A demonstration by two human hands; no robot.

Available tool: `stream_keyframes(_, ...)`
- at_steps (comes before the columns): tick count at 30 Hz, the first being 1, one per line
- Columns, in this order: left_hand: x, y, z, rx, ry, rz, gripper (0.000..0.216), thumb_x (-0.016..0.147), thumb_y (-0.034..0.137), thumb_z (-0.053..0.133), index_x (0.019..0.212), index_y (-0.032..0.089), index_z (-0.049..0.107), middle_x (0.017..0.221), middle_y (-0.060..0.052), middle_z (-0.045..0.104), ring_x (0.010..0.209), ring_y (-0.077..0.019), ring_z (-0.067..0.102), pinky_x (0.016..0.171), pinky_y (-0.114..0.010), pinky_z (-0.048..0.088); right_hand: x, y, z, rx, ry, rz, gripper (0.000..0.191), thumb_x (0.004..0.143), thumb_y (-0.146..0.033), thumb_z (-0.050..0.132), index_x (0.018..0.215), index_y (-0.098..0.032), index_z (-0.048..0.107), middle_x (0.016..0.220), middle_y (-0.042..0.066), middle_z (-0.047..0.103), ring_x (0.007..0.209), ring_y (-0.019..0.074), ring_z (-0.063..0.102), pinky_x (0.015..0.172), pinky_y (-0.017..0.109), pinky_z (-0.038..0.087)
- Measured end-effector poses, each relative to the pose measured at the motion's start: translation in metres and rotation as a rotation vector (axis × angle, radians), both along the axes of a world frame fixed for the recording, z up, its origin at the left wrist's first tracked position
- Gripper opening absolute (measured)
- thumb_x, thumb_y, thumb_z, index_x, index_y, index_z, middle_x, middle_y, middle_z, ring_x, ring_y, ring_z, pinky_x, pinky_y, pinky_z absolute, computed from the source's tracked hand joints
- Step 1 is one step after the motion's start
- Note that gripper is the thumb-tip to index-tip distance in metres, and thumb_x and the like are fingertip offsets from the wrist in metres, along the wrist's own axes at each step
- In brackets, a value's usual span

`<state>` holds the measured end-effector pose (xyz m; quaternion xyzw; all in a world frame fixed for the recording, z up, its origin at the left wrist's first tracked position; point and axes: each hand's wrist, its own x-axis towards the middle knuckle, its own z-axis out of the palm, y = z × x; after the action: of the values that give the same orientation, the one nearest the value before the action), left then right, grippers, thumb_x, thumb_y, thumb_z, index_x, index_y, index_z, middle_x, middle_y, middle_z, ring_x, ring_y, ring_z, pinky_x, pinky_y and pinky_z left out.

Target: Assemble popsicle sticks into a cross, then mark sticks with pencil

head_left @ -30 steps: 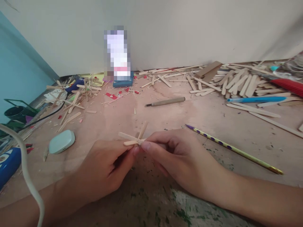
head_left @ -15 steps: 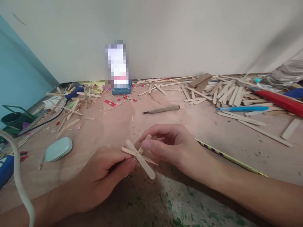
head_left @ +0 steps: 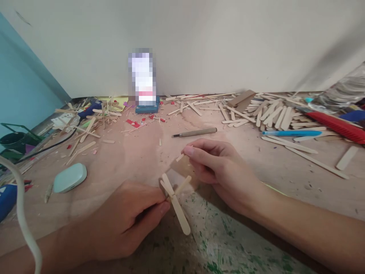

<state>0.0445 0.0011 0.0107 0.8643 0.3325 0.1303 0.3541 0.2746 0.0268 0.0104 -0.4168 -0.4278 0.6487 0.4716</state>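
Observation:
My left hand (head_left: 137, 213) is closed, thumb and forefinger pinching a small assembly of crossed popsicle sticks (head_left: 180, 217) where the pieces meet. One rounded stick slants down toward me, and a shorter piece points up to the right. My right hand (head_left: 215, 161) is raised just right of the assembly and apart from it. Between its thumb and forefinger is a thin, short wooden piece (head_left: 180, 157). Beyond my hands lies a carving tool (head_left: 196, 132) with a wooden handle and dark tip.
Piled popsicle sticks (head_left: 275, 114) lie at the back right with a blue pen (head_left: 292, 133) and a red cutter (head_left: 338, 125). A blurred phone (head_left: 144, 78) stands in a blue holder (head_left: 147, 109). Scraps lie at left, near a pale rounded case (head_left: 70, 177) and a white cable (head_left: 24, 217).
My right hand has drawn up and away from the crossed sticks, with a thin wooden piece in its fingers. The assembly has turned and shifted slightly right and down in my left hand.

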Motion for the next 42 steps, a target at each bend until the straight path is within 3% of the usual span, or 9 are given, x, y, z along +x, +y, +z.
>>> stream_keyframes(6,0.0,0.0,0.0,-0.037,-0.032,0.033,0.038,0.112,0.032,0.04,0.085,0.019,0.064,0.069,0.004,0.056,0.061,-0.0095,0.049,0.058,-0.023,0.035,0.001,-0.001,-0.001,0.046,-0.086,-0.006,0.031,0.08,-0.04,0.085,0.07,-0.018,0.067,0.059,-0.006,0.044,0.049,0.0052,0.027,0.042,0.023,0.015)
stream_keyframes(9,-0.001,-0.001,-0.001,-0.037,-0.044,0.06,0.038,0.112,0.032,0.042,0.081,0.02,0.061,0.068,0.004,0.054,0.061,-0.0089,0.048,0.059,-0.023,0.035,0.002,-0.002,-0.004,0.111,-0.194,-0.089,0.019,0.083,-0.034,0.08,0.097,-0.021,0.078,0.074,-0.004,0.057,0.051,0.0057,0.037,0.043,0.023,0.022)
stream_keyframes(12,-0.002,-0.001,-0.004,-0.014,-0.102,0.155,0.038,0.111,0.033,0.045,0.077,0.019,0.058,0.065,0.006,0.05,0.061,-0.0079,0.046,0.06,-0.022,0.033,0.004,-0.004,-0.006,0.144,-0.285,-0.12,0.04,0.086,-0.024,0.071,0.126,-0.025,0.074,0.096,-0.002,0.067,0.056,0.0058,0.046,0.047,0.023,0.032)
stream_keyframes(19,0.002,0.009,-0.007,-0.051,-0.215,0.291,0.036,0.111,0.033,0.045,0.081,0.02,0.059,0.066,0.007,0.049,0.06,-0.0078,0.044,0.059,-0.023,0.032,-0.002,-0.013,0.004,0.203,-0.411,0.389,0.02,0.091,-0.027,0.064,0.08,-0.017,0.078,0.066,0.001,0.067,0.056,0.0117,0.054,0.05,0.024,0.039)
stream_keyframes(23,0.007,0.013,-0.002,-0.124,-0.243,0.258,0.037,0.109,0.034,0.049,0.077,0.019,0.059,0.066,0.006,0.045,0.062,-0.0087,0.042,0.062,-0.023,0.032,-0.002,-0.027,-0.001,0.403,-0.531,0.288,0.045,0.107,-0.038,0.048,0.074,-0.017,0.07,0.062,0.0,0.062,0.055,0.0101,0.051,0.055,0.024,0.039)
stream_keyframes(28,0.016,-0.003,0.005,-0.302,-0.304,0.32,0.047,0.108,0.048,0.044,0.07,0.021,0.044,0.06,0.007,0.043,0.057,-0.0096,0.041,0.056,-0.023,0.034,0.003,-0.026,-0.014,0.663,-0.766,0.078,0.035,0.101,-0.043,0.064,0.079,-0.017,0.064,0.068,-0.002,0.056,0.061,0.0118,0.049,0.064,0.028,0.044)
stream_keyframes(32,0.026,-0.023,0.006,-0.363,-0.299,0.335,0.046,0.106,0.051,0.049,0.072,0.02,0.052,0.059,0.006,0.047,0.055,-0.0097,0.043,0.054,-0.023,0.032,0.013,-0.003,-0.015,0.634,-0.875,-0.069,0.031,0.106,-0.045,0.064,0.098,-0.016,0.068,0.09,0.001,0.067,0.077,0.0148,0.064,0.075,0.032,0.058)
stream_keyframes(38,0.025,-0.003,-0.001,-0.318,-0.311,0.406,0.037,0.105,0.046,0.05,0.082,0.018,0.061,0.067,0.004,0.058,0.055,-0.0115,0.05,0.056,-0.024,0.038,0.013,0.007,-0.006,0.572,-0.775,-0.04,0.032,0.106,-0.043,0.065,0.124,-0.017,0.067,0.116,0.008,0.07,0.09,0.0177,0.069,0.081,0.036,0.062)
stream_keyframes(42,0.019,0.002,0.007,-0.244,-0.341,0.309,0.027,0.104,0.039,0.055,0.098,0.019,0.072,0.096,-0.002,0.072,0.096,-0.0189,0.065,0.088,-0.029,0.047,0.004,-0.003,0.002,0.473,-0.607,0.247,0.036,0.107,-0.049,0.063,0.101,-0.014,0.07,0.088,0.002,0.069,0.075,0.0143,0.067,0.071,0.031,0.06)
